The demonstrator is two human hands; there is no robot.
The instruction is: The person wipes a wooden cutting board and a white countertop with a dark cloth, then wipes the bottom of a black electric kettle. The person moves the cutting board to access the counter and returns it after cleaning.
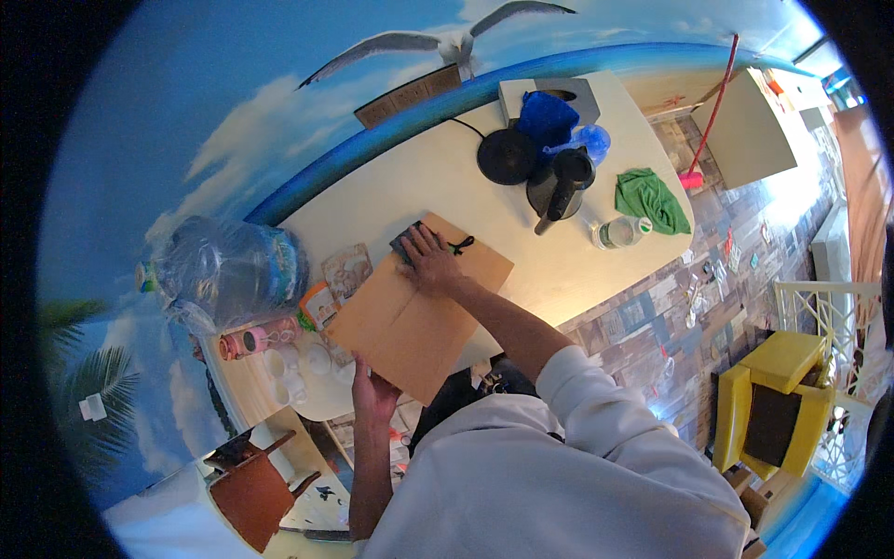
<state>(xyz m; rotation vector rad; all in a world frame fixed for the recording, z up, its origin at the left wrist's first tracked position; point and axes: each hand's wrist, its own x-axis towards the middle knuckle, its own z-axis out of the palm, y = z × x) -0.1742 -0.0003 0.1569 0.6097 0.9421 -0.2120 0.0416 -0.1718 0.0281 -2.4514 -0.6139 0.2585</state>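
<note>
A flat piece of brown cardboard [412, 335] lies slantwise over the near edge of the pale table [412, 189]. My left hand [374, 391] grips its near left edge, the fingers hidden underneath. Near the far corner, my right hand [431, 265] holds down a dark flat item [404, 243] with its fingers spread across the top. What that item is I cannot tell, since the hand covers much of it. A black cord loop [462, 244] with a bit of green shows beside my right hand.
Left of the cardboard stand a big plastic-wrapped water bottle [216, 269], an orange-labelled packet [318, 306] and white cups [285, 377]. Toward the right are a black electric kettle [559, 185], its base [507, 156], a clear bottle [620, 232] and a green cloth [649, 199].
</note>
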